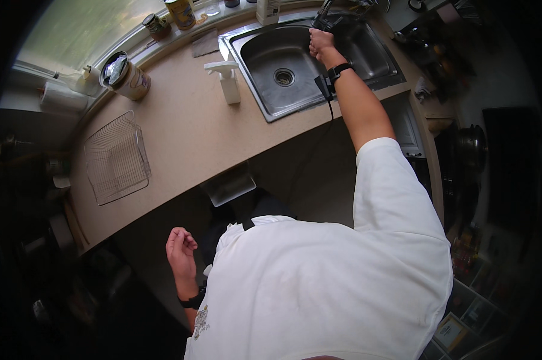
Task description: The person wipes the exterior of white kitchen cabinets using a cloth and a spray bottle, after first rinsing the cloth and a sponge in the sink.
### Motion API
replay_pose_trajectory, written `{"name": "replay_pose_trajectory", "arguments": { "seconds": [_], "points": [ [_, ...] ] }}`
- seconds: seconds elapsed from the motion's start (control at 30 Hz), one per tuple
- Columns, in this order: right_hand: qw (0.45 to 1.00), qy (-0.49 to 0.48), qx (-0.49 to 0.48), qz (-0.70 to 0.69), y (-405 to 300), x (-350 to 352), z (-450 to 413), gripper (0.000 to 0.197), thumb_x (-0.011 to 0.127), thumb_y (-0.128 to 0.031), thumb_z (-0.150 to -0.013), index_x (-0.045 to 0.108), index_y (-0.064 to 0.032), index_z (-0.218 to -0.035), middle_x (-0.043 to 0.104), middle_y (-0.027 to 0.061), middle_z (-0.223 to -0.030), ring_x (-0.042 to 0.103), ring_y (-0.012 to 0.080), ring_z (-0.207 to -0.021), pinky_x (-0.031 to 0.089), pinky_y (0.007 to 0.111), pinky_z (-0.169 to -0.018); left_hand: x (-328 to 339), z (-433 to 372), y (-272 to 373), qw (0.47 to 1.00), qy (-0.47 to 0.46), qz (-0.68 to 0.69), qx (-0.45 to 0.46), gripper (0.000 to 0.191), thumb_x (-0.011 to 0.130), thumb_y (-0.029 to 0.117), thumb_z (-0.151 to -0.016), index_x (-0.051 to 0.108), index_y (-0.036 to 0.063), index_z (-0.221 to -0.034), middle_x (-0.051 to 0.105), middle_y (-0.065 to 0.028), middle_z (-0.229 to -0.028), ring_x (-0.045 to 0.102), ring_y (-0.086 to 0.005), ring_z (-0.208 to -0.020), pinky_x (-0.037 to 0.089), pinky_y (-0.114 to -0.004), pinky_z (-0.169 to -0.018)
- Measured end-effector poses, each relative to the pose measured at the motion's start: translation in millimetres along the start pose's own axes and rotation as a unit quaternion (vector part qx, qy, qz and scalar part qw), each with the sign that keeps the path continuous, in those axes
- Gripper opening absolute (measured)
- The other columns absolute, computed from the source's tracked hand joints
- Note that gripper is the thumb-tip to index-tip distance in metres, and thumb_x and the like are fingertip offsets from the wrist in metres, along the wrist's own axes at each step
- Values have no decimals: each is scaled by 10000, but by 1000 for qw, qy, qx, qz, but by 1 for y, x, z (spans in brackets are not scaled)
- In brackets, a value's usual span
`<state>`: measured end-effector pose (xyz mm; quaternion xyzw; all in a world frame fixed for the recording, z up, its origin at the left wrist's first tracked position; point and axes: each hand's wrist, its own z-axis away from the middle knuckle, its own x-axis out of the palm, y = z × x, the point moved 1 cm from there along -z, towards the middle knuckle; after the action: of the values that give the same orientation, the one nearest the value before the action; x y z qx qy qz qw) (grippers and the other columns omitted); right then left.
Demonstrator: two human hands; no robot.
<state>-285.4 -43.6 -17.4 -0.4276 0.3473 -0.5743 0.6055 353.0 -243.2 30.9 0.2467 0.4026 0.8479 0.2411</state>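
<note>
My right hand [321, 44] reaches over the divider of a double-bowl stainless steel sink [271, 96], its fingers curled close below the dark faucet [323, 22]. Whether the fingers grip part of the faucet is hidden from me. A black strap with a small device and a cable circles that wrist. Low by my side, away from the counter, my left hand [181, 252] hangs with loosely bent fingers and nothing visible in it. To the left of the sink a white spray bottle [229, 83] stands upright on the beige countertop [185, 121].
A wire dish rack [118, 159] sits at the counter's left end. Behind it stands a large tin [129, 81] with plastic inside. A folded grey cloth [205, 43] lies by the window, below jars [156, 28] on the sill. Beneath the counter edge is a metal bin [230, 184].
</note>
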Motion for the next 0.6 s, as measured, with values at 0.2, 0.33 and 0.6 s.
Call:
{"name": "replay_pose_trajectory", "arguments": {
  "seconds": [0.2,0.33,0.6],
  "points": [
    [1000,-12,-3,0,-2,5,-5,394,579,-261,-964,421,-169,-616,337,-41,-483,282,105,-332,179,284,-364,12,0,-2,1000,9,-5,9,144,500,171,-1018,559,89,-917,546,4,-796,530,-75,-701,440,-216,-645],
    [985,-159,57,18,1,0,-13,352,604,-273,-955,482,-154,-647,388,-32,-490,341,105,-353,224,284,-361,18,1,-3,1000,8,-10,7,141,504,169,-1018,561,86,-919,546,4,-795,529,-75,-701,439,-215,-646],
    [849,9,-430,307,-59,18,-5,300,754,-344,-868,653,-68,-809,674,82,-714,616,268,-637,483,386,-608,16,-5,-5,1000,3,-19,5,143,505,170,-1019,564,82,-923,554,2,-797,531,-75,-699,443,-218,-646]
  ]
}}
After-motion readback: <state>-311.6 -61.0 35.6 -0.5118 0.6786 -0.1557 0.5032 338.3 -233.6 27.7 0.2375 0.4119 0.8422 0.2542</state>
